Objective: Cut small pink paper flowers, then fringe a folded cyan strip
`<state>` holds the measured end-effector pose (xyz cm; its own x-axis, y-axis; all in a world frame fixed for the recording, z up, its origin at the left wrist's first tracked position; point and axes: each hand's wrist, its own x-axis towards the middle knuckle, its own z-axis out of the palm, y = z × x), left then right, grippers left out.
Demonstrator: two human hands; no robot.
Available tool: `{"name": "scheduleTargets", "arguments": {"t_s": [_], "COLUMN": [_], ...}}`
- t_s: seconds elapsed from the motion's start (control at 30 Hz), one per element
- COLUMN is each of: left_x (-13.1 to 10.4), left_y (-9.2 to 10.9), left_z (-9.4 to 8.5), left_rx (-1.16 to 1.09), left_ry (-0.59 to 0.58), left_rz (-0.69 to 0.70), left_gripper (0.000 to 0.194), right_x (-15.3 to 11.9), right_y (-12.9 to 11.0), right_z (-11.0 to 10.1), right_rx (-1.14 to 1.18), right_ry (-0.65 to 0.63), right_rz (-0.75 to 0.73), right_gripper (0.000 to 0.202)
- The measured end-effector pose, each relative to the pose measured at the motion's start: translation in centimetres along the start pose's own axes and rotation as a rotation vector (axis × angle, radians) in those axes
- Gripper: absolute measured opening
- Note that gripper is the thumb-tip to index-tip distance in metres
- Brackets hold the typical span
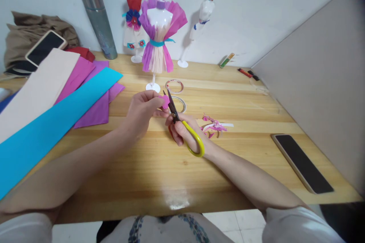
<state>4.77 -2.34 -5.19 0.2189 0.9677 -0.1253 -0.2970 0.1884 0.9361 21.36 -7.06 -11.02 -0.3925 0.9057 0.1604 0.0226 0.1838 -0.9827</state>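
Between its thumb and fingers my left hand (144, 112) pinches a small pink paper piece (165, 101). My right hand (185, 133) is closed on the yellow-handled scissors (196, 144), whose dark blades point up and away from me. The blades are slightly parted and lie right beside the pink piece. Pink and white paper scraps (213, 126) lie on the wooden table (137, 182) to the right of my right hand. Behind my hands stands a small dress form (159, 45) in a purple, pink and cream paper dress with a blue belt.
Coloured paper sheets (57, 106) cover the left side. Two tape rolls (182, 89) lie just beyond the scissors. A flask (99, 22) and further dress forms (134, 19) stand by the wall. One phone (303, 163) is at the right, another (45, 47) at the left.
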Motion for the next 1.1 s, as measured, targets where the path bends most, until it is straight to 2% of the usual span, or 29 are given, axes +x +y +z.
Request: {"name": "scheduleTargets", "arguments": {"t_s": [0.23,0.63,0.87,1.1], "left_x": [0.4,1.3,1.3,1.1], "left_y": [0.2,1.8,2.3,3.1], "left_z": [-0.3,-1.6,-1.6,-1.3], "left_rx": [0.014,0.158,0.28,0.355], "left_ry": [-0.018,-0.167,-0.113,-0.097], "left_rz": [-0.005,-0.063,-0.05,-0.104], "left_gripper": [0.012,0.011,0.012,0.017], "right_x": [0.1,0.3,0.5,0.5], "right_y": [-0.4,-1.6,-1.7,-1.7], "right_z": [-0.2,-0.9,-0.9,-0.9], "right_rx": [0.001,-0.062,-0.087,-0.121], "right_ry": [-0.014,-0.055,-0.046,-0.024], "right_rz": [0.014,0.063,0.096,0.079], "right_gripper": [0.05,0.052,0.053,0.049]}}
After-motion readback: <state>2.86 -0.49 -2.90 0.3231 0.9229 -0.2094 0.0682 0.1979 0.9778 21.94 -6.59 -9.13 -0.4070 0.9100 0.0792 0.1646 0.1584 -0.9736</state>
